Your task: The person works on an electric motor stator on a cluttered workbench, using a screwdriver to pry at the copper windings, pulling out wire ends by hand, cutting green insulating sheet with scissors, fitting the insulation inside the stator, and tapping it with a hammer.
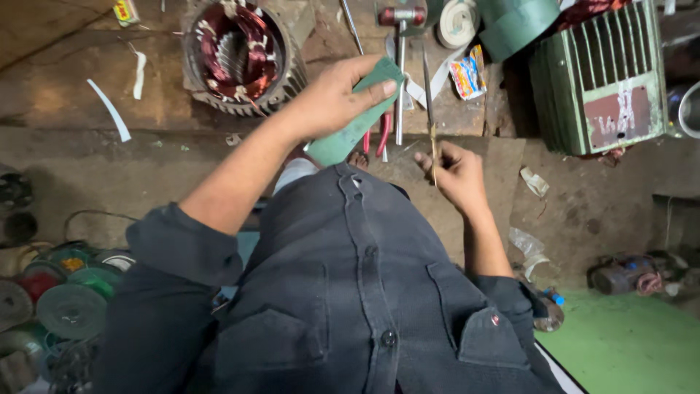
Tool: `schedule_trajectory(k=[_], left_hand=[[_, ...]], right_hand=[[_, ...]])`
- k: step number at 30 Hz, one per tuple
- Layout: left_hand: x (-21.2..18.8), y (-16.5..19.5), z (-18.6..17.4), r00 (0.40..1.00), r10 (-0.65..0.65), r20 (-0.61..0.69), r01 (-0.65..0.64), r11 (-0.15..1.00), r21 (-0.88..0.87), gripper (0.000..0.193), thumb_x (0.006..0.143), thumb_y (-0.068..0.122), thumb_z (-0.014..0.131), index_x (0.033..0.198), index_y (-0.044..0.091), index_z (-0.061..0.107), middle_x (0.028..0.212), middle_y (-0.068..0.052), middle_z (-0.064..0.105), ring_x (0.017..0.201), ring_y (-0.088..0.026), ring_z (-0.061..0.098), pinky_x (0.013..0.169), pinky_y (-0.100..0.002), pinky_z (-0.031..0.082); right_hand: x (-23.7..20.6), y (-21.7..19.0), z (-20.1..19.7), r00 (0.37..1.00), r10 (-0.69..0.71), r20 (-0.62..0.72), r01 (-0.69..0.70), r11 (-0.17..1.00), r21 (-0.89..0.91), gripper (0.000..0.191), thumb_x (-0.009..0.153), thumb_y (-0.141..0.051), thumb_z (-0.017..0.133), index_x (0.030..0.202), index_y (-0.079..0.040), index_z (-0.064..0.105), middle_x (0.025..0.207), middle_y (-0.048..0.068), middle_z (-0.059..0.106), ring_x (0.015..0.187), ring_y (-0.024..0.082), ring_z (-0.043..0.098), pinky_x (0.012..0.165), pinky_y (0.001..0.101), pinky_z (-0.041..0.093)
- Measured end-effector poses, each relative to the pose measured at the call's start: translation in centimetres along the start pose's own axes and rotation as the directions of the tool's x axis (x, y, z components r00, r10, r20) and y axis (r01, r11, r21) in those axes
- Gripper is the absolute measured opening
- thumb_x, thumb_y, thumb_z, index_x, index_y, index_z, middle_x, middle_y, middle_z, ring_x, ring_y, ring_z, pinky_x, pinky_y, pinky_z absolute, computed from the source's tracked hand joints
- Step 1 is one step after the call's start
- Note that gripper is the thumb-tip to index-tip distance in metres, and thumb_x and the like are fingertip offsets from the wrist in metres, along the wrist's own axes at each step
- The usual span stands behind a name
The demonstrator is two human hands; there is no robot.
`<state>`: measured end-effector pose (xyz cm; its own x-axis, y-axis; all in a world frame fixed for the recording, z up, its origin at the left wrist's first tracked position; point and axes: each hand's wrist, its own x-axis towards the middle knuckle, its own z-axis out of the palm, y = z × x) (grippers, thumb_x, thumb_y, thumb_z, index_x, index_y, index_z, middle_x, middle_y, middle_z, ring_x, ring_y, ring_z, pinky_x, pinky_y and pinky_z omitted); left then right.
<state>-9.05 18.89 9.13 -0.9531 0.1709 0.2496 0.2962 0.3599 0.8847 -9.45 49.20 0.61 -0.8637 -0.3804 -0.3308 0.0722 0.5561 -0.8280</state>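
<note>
Nearest to us we see our dark buttoned shirt [350, 292], sleeves pushed up. To one side near our body lie round spools of green and red wire [69, 292]; to the other, a green sheet [627, 343] covers the floor. Further out, our right hand [456, 171] is curled tight around the handle of a thin pair of scissors [430, 109], whose blades point away from us. Our left hand [332, 98] is closed on a strip of green insulating sheet [357, 120], thumb on top and fingers beneath, holding it above the wooden worktop [87, 80] just beside the scissors. Beyond the hands rests a motor stator [240, 55] with red-brown copper windings, a hammer [400, 44], and red-handled pliers [382, 135]. Farthest right stands a ribbed green motor housing [598, 80].
</note>
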Motion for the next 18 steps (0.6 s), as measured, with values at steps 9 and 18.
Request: schedule_trajectory(k=[9, 18], left_hand=[[-1.9, 3.0, 0.2, 0.916, 0.373, -0.149, -0.346, 0.92, 0.182, 0.025, 0.082, 0.005, 0.072, 0.106, 0.012, 0.076, 0.104, -0.005, 0.078, 0.098, -0.023, 0.074, 0.088, -0.039, 0.055], [-4.9, 4.7, -1.0, 0.888, 0.258, -0.382, -0.308, 0.948, -0.077, 0.027, 0.087, 0.015, 0.083, 0.083, 0.012, 0.056, 0.098, 0.002, 0.075, 0.096, -0.016, 0.073, 0.092, -0.037, 0.054]], right_hand=[[6.5, 0.4, -1.5, 0.94, -0.324, -0.107, 0.114, 0.594, -0.796, 0.031, 0.087, -0.021, 0.08, 0.113, -0.006, 0.072, 0.098, 0.023, 0.071, 0.085, 0.043, 0.069, 0.074, 0.0515, 0.055], [0.8, -15.3, 3.9, 0.664, -0.74, -0.107, 0.734, 0.673, -0.094, 0.029, 0.094, -0.013, 0.078, 0.114, 0.001, 0.062, 0.117, 0.016, 0.068, 0.107, 0.03, 0.067, 0.1, 0.0344, 0.051]])
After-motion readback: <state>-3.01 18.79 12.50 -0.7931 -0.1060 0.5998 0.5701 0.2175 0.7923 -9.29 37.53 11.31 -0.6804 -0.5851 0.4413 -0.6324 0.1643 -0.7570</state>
